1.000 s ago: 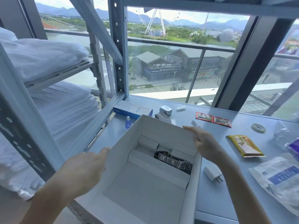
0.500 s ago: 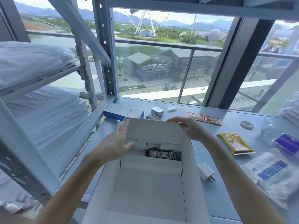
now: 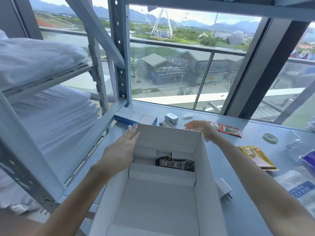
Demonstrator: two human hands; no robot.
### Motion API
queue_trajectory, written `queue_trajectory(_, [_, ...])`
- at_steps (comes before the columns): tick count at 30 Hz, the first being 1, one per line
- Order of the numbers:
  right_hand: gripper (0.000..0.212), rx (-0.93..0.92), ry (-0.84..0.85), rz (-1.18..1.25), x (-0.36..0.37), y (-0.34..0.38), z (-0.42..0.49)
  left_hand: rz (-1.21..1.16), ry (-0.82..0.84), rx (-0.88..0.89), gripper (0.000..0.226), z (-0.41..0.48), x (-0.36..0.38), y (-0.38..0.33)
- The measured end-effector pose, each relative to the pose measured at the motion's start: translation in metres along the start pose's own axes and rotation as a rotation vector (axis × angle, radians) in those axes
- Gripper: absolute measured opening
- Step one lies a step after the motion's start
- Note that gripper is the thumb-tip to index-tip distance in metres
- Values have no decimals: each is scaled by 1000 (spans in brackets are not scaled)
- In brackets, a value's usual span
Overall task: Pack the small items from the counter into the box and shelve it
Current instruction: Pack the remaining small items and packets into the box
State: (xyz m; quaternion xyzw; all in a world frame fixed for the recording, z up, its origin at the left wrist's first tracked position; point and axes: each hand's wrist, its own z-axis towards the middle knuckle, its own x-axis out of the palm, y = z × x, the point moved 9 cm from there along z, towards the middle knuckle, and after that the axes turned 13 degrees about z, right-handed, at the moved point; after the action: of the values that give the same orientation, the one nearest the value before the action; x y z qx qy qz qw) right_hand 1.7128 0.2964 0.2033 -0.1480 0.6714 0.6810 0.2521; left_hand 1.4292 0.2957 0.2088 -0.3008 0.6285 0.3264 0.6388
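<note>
— Starting with the box (image 3: 170,135): where does it sit?
— On the counter (image 3: 247,133), open, near its left end, beside the rack (image 3: 119,65) of white bedding (image 3: 42,62).
— Anything in it?
— A watch (image 3: 179,165), lying in the slot between the card inserts at the far end, with a bead bracelet (image 3: 161,160) right at its left end.
— And the left hand (image 3: 122,149)?
— Flat against the outside of the left wall, fingers straight and together, tips at the far left corner. It grips nothing. A small white cap (image 3: 130,127) shows just past the fingertips; what it belongs to I cannot tell.
— The right hand (image 3: 198,126)?
— Beyond the far rim, over the counter, fingers stretched out and pointing left, loose, holding nothing. It is a little blurred, so whether it touches the rim I cannot tell.
— What lies loose?
— Behind the box: a blue carton (image 3: 134,117), an earbud case (image 3: 171,117), a small white case (image 3: 187,116) and a dark sachet (image 3: 166,124). To the right: two red sachets (image 3: 226,129) just beside the right hand, a tape ring (image 3: 270,138), a yellow packet (image 3: 257,157), and a plastic pack (image 3: 300,189) with a blue label. A white plug (image 3: 224,189) lies just right of the box. All of these lie on the counter, outside the box.
</note>
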Motion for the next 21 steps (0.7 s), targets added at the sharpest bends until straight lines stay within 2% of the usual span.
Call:
queue_trajectory(3, [45,-34,50,-182,10,-15,12,-36,7,-6,81,-2,-1,6])
queue_trajectory(9, [40,-93,51,-296,30,-29,37,-75,-13,-90,81,-20,7,62])
queue_trajectory(16, [55,-142,235,-558,57,-36,52,88,42,-343,76,-40,14,125])
queue_trajectory(21, [38,-173,272,-687,59,-44,46,224,20,-375,74,-39,14,131])
